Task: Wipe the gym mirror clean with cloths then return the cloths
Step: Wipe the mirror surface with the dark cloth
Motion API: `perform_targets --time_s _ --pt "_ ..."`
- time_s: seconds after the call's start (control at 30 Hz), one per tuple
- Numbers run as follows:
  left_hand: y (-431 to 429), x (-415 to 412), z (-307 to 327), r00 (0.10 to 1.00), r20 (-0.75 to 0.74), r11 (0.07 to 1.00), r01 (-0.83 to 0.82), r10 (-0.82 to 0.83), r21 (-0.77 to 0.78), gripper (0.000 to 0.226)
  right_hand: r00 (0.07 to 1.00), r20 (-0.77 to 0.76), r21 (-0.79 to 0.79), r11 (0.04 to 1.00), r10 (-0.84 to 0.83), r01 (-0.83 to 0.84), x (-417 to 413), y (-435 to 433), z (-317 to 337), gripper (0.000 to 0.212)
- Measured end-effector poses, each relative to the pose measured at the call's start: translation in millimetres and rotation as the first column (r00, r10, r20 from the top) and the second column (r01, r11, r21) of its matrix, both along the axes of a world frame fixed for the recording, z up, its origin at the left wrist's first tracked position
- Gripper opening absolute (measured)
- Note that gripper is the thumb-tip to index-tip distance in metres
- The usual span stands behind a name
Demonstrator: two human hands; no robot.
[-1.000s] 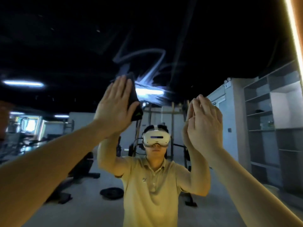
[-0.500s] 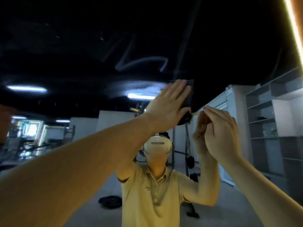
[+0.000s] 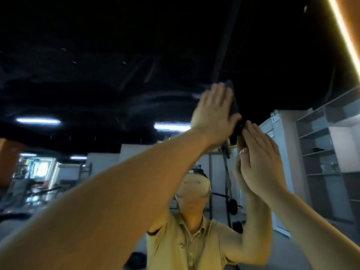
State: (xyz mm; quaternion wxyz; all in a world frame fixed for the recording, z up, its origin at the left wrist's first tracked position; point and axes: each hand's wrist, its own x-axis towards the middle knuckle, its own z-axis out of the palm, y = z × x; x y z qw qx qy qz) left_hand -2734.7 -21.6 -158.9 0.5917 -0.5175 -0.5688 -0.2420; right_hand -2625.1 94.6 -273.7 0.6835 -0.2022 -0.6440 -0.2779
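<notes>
The gym mirror (image 3: 116,75) fills the view and reflects me, a dark ceiling and the gym. My left hand (image 3: 212,112) is raised high, its fingers straight, pressing a dark cloth (image 3: 235,109) flat against the glass. The cloth's edge shows past the fingertips and below the thumb. Just lower right, my right hand (image 3: 259,158) lies flat on the mirror with straight fingers, its fingertips next to the cloth's lower corner. No cloth shows under the right hand. Faint curved wipe marks (image 3: 155,102) cross the glass left of the cloth.
A lit strip (image 3: 344,38) runs along the mirror's right edge. Reflected in the glass are grey shelving (image 3: 321,143) at the right, a squat rack (image 3: 226,172) behind me and gym machines (image 3: 37,184) at the left.
My left hand has swept the cloth rightward and upward across the glass. The bright white smear has faded to faint arcs. My right hand stays beside it, and the view tilts upward.
</notes>
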Motion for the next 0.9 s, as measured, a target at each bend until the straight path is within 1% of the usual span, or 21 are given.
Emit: perform_targets --time_s 0.07,0.1,0.13,0.17,0.23,0.3,0.33,0.37,0.43,0.5,0.53,0.57,0.6,0.63,0.67,0.7,0.73,0.77,0.8,0.83,0.9 --pt "8.7 10.3 -5.8 0.984 -0.18 0.982 -0.053 0.02 -0.181 0.07 0.999 0.04 -0.035 0.999 0.034 -0.033 9.7 0.8 -2.9 0.06" --pt "0.3 1.1 -4.5 0.973 -0.23 0.974 -0.068 0.017 -0.217 0.07 0.998 0.062 -0.046 0.999 0.031 -0.028 13.1 0.5 -4.6 0.06" --pt "-11.8 -15.0 -3.6 0.972 -0.231 0.98 -0.08 0.036 -0.181 0.073 0.997 0.074 -0.058 0.998 0.03 -0.026 14.9 -1.3 -6.3 0.06" --pt "-27.3 -35.7 -2.0 0.982 -0.174 0.991 -0.088 0.07 -0.099 0.077 0.997 0.071 -0.068 0.997 0.035 -0.03 15.5 -4.0 -6.8 0.06" --pt "-63.5 -83.7 -2.2 0.993 0.07 0.992 -0.101 0.095 0.075 0.085 0.998 0.048 -0.077 0.996 0.05 -0.047 15.0 -12.4 -5.0 0.059" --pt "-92.4 -121.4 -12.1 0.949 0.295 0.964 -0.178 0.114 0.199 0.09 0.998 0.012 -0.103 0.993 0.06 -0.059 11.7 -24.5 -3.8 0.054" --pt "-97.8 -128.1 -17.7 0.929 0.353 0.955 -0.201 0.116 0.217 0.092 0.999 -0.01 -0.114 0.993 0.044 -0.045 9.3 -30.9 -2.5 0.051" --pt "-96.3 -126.0 -23.0 0.925 0.365 0.956 -0.198 0.109 0.215 0.092 0.999 -0.032 -0.12 0.992 0.022 -0.026 5.5 -39.3 0.1 0.051" --pt "-79.8 -103.6 -37.8 0.954 0.282 0.972 -0.152 0.097 0.181 0.09 0.998 -0.049 -0.11 0.992 0.05 -0.055 -6.8 -62.6 7.6 0.049" --pt "-54.3 -75.7 -52.3 0.988 0.143 0.995 -0.074 0.063 0.072 0.089 0.981 0.021 -0.054 0.98 0.193 -0.192 -24.8 -87.7 15.0 0.049" --pt "-47.4 -66.3 -55.8 0.994 0.101 0.999 -0.033 0.033 0.0 0.089 0.958 0.075 -0.048 0.961 0.276 -0.273 -34.5 -97.2 17.8 0.051" --pt "-47.3 -62.0 -54.9 0.996 0.092 0.998 0.019 -0.013 -0.064 0.087 0.932 0.116 -0.068 0.939 0.344 -0.338 -42.7 -104.0 19.8 0.053" --pt "-52.7 -62.8 -49.8 0.99 0.107 0.988 0.108 -0.096 -0.114 0.087 0.91 0.138 -0.099 0.92 0.39 -0.379 -48.7 -108.2 21.4 0.053" --pt "-62.8 -67.4 -43.6 0.97 0.142 0.963 0.22 -0.199 -0.153 0.086 0.904 0.155 -0.13 0.915 0.398 -0.381 -53.9 -110.7 21.9 0.054" --pt "-76.5 -73.0 -38.0 0.936 0.191 0.926 0.33 -0.296 -0.183 0.086 0.915 0.176 -0.149 0.928 0.363 -0.34 -59.7 -111.9 22.4 0.055" --pt "-90.4 -78.7 -33.5 0.903 0.238 0.891 0.406 -0.358 -0.202 0.084 0.938 0.205 -0.141 0.957 0.279 -0.254 -66.2 -112.6 22.7 0.055" --pt "-102.7 -84.8 -31.4 0.883 0.266 0.872 0.444 -0.386 -0.207 0.08 0.959 0.237 -0.101 0.985 0.158 -0.137 -74.2 -113.3 24.1 0.055" --pt "-113.9 -90.4 -32.9 0.881 0.265 0.875 0.446 -0.392 -0.188 0.074 0.965 0.262 -0.051 0.999 0.027 -0.014 -82.1 -114.4 27.5 0.058" --pt "-124.3 -96.0 -37.3 0.898 0.233 0.9 0.411 -0.372 -0.147 0.066 0.959 0.274 -0.021 0.996 -0.077 0.086 -88.0 -115.7 33.0 0.061" --pt "-134.0 -105.2 -43.2 0.925 0.183 0.931 0.353 -0.333 -0.09 0.058 0.955 0.261 -0.008 0.989 -0.143 0.15 -90.0 -115.7 41.9 0.064" --pt "-157.0 -130.2 -57.0 0.972 0.093 0.976 0.216 -0.218 0.031 0.053 0.959 0.19 -0.022 0.976 -0.21 0.218 -83.3 -108.8 71.3 0.067"
